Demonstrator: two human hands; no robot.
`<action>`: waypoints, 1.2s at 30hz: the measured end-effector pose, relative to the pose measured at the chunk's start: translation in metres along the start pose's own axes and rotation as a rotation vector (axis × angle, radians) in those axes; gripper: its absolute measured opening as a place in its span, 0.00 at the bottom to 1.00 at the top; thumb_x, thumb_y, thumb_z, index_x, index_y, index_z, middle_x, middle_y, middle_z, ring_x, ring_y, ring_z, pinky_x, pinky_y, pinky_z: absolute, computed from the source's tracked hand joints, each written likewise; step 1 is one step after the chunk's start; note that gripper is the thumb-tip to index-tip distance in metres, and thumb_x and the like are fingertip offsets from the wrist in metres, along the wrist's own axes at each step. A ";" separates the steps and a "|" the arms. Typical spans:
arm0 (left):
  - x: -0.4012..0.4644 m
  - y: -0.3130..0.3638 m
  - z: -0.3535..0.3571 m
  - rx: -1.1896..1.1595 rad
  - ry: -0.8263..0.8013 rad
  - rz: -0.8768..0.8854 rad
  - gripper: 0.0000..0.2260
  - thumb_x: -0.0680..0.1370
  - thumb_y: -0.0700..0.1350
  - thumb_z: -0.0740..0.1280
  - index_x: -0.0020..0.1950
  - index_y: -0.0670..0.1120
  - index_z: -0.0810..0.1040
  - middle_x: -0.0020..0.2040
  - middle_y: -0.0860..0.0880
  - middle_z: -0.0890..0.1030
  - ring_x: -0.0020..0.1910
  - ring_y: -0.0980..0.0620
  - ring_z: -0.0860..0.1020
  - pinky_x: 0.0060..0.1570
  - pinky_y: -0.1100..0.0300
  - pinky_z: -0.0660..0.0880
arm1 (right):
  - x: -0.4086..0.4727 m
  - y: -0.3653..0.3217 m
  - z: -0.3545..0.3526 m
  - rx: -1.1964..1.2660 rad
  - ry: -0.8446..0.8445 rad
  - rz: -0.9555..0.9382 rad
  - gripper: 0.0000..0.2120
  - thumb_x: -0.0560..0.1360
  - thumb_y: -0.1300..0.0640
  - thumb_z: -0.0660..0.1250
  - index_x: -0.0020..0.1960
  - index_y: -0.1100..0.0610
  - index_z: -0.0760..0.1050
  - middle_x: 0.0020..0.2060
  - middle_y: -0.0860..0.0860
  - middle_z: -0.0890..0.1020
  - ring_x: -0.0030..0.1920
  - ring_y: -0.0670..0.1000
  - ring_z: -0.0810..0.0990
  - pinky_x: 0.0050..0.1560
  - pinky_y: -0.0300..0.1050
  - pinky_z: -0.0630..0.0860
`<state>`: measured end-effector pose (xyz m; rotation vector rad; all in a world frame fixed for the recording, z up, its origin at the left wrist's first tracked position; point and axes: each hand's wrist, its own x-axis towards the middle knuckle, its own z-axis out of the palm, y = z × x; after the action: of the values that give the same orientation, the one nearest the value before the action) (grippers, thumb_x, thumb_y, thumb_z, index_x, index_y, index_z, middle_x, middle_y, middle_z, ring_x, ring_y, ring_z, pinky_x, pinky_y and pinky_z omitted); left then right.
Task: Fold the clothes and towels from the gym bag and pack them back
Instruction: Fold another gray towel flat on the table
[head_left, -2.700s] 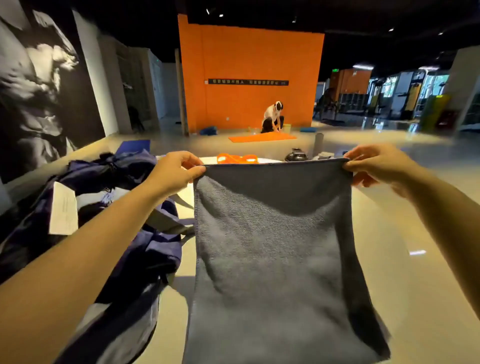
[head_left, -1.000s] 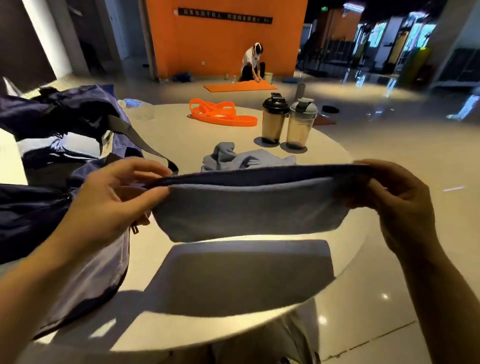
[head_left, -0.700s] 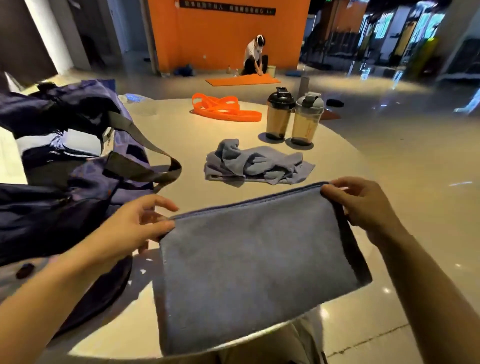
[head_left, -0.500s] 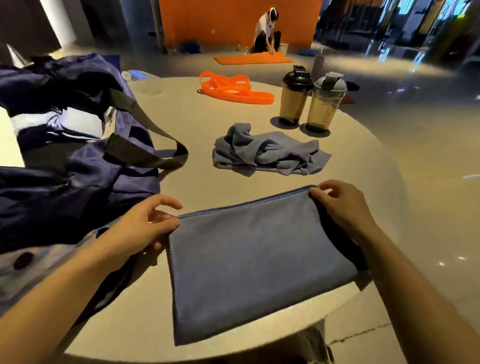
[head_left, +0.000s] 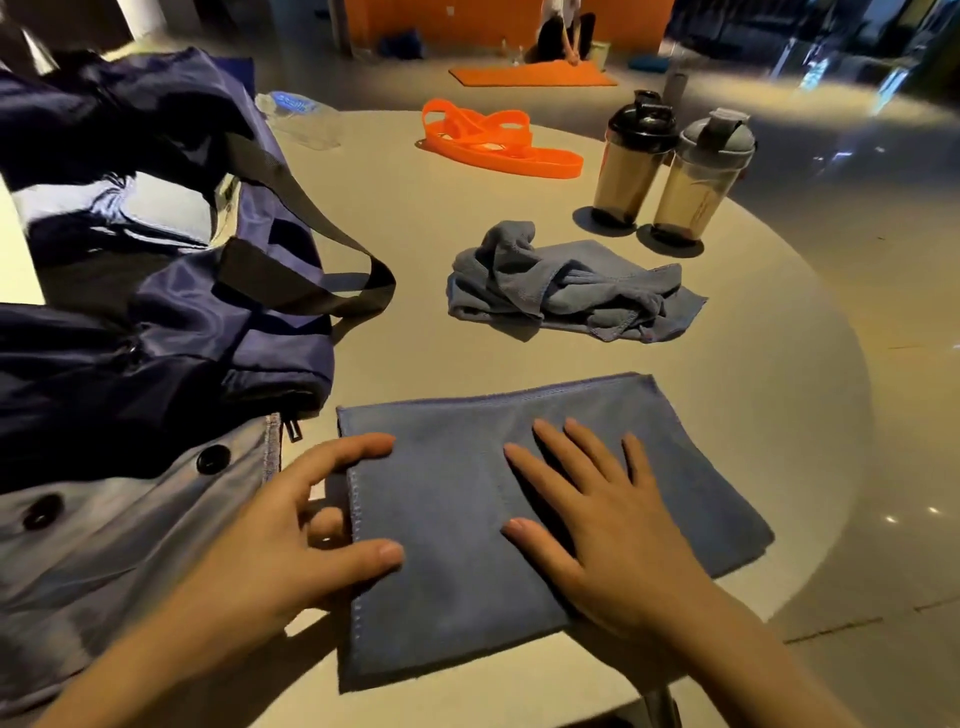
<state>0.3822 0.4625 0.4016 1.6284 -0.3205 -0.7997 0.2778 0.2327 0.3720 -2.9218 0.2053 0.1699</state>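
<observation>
The folded towel (head_left: 457, 499) lies flat on the tabletop (head_left: 753, 364), long axis left-right. My right hand (head_left: 597, 525) presses its centre, fingers straight; my left hand (head_left: 291, 530), fingers relaxed, touches its left edge, nearer the gym bag (head_left: 156, 291).

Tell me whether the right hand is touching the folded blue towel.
Touching. The head view shows the right hand lying flat, fingers spread, on the folded blue towel, no gap under the palm.
</observation>
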 end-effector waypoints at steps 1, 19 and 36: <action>-0.001 0.002 0.001 -0.068 0.035 -0.005 0.29 0.64 0.37 0.77 0.59 0.61 0.77 0.46 0.42 0.84 0.43 0.42 0.84 0.33 0.54 0.78 | 0.002 -0.006 0.005 -0.003 0.031 0.022 0.35 0.70 0.29 0.31 0.75 0.36 0.40 0.77 0.41 0.41 0.76 0.47 0.37 0.73 0.60 0.32; 0.065 0.052 0.091 0.316 -0.331 0.215 0.27 0.74 0.39 0.71 0.64 0.65 0.68 0.61 0.54 0.75 0.54 0.56 0.80 0.48 0.63 0.79 | -0.026 0.024 -0.031 0.966 0.355 0.271 0.17 0.71 0.48 0.71 0.58 0.41 0.70 0.39 0.47 0.81 0.37 0.46 0.80 0.41 0.42 0.78; 0.048 -0.011 0.075 1.244 -0.304 0.603 0.28 0.74 0.74 0.42 0.72 0.72 0.38 0.75 0.66 0.35 0.74 0.62 0.32 0.71 0.51 0.33 | -0.035 0.048 -0.017 0.681 0.462 0.326 0.22 0.77 0.58 0.64 0.63 0.38 0.63 0.43 0.42 0.77 0.36 0.46 0.78 0.37 0.38 0.74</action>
<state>0.3658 0.3791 0.3734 2.3018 -1.6870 -0.3313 0.2384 0.1871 0.3837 -2.1873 0.6621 -0.4467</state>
